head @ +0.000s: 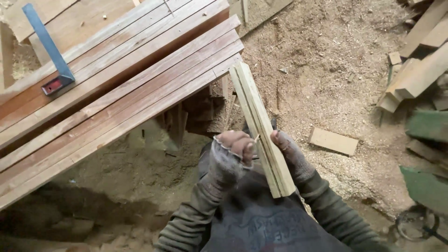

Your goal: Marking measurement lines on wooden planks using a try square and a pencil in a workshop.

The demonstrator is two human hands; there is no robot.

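Note:
A bundle of thin pale wood strips (259,121) runs from the corner of the stacked boards down to my lap. My right hand (290,151), in a worn fingerless glove, grips the bundle from the right side. My left hand (233,151), also gloved, is curled against the bundle's left edge, with its fingertips touching the strips. The lower end of the strips rests near my dark clothing.
Long reddish-brown boards (121,88) lie stacked at the left, with a blue try square (49,51) on top. Sawdust covers the floor. A small flat offcut (333,141) lies to the right, and scrap wood pieces (415,70) pile up at the far right.

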